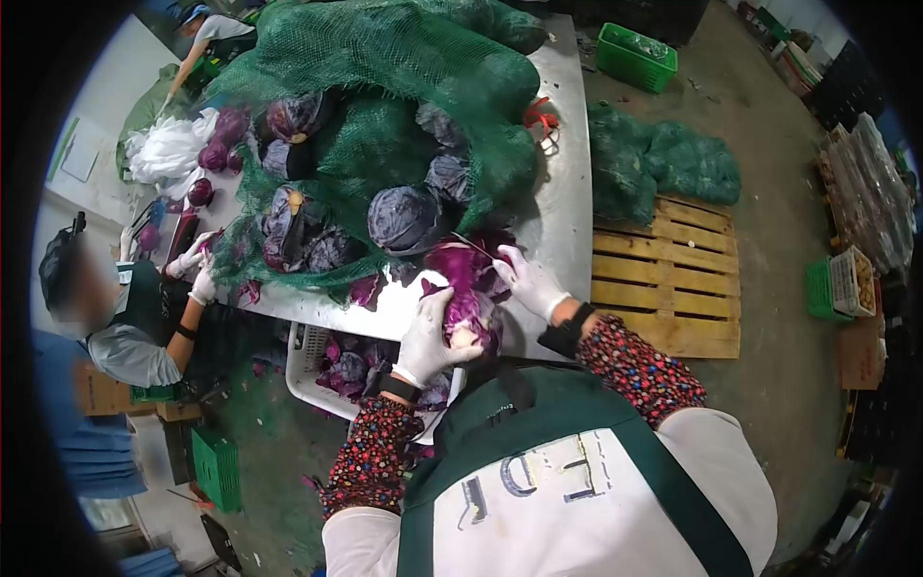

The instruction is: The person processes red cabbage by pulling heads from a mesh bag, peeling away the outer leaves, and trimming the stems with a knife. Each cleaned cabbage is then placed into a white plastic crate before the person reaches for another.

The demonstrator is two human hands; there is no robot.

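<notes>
My gloved left hand (430, 344) is wrapped round a partly peeled purple cabbage (471, 325) at the metal table's front edge, its pale stem end facing me. To its right, my gloved right hand (529, 281) is closed on a knife (473, 246), whose thin blade points up and left over loose purple leaves (454, 260). Just beyond lies a whole dark cabbage (405, 219). Green net sacking (375, 72) with more cabbages spreads over the table behind.
Below the table edge is a white crate (306, 377) holding cabbages and leaves. A co-worker (130, 308) handles cabbage at the left; another person (213, 37) bends at the top left. Right stand a wooden pallet (663, 279), filled net sacks (663, 159) and a green basket (636, 58).
</notes>
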